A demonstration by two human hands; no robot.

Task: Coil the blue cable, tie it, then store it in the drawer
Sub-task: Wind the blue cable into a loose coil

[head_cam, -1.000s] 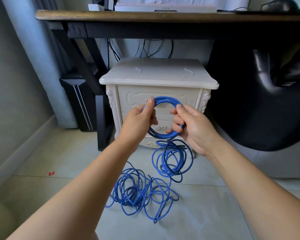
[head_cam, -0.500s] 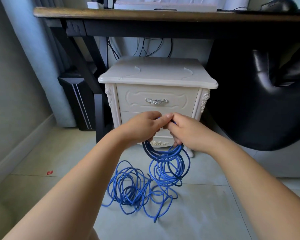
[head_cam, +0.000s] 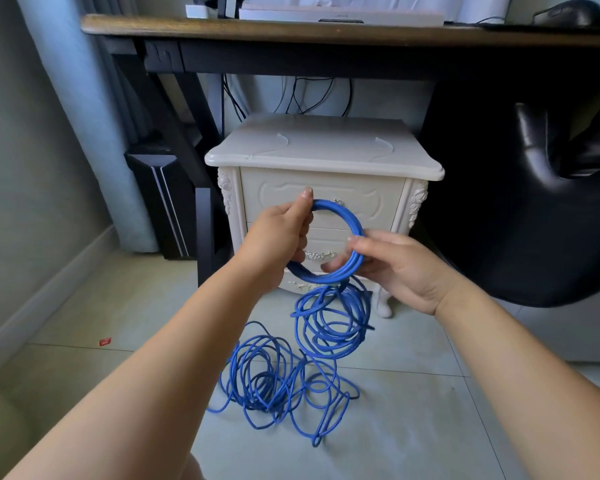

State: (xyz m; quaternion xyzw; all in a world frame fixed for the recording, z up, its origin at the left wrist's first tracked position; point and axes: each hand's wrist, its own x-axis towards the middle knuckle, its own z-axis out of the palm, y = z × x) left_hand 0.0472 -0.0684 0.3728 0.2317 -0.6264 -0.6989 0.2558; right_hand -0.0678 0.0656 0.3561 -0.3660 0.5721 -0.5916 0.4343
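The blue cable (head_cam: 343, 213) is partly wound into a neat ring of several turns, held upright in the air in front of a small white bedside cabinet (head_cam: 323, 150). The left hand (head_cam: 278, 237) grips the ring's left side, its fingers curled round the strands and the thumb lying up along the top of the loop. The right hand (head_cam: 399, 268) holds the ring's right side, thumb across the front and fingers curled behind it. From the bottom of the ring the rest of the cable drops to the tiled floor (head_cam: 430, 427), where it lies in two loose, tangled heaps, one just below the hands and one nearer the person. The top drawer (head_cam: 378, 199) of the cabinet and the one below it are both closed. The cabinet stands under a wooden desk (head_cam: 291, 29) with dark legs, and black wires hang behind it. A black chair (head_cam: 534, 220) fills the space to the right, a dark computer case (head_cam: 160, 202) stands to the left beside a pale curtain (head_cam: 94, 133), and a small red scrap (head_cam: 105, 341) lies on the floor at the left.
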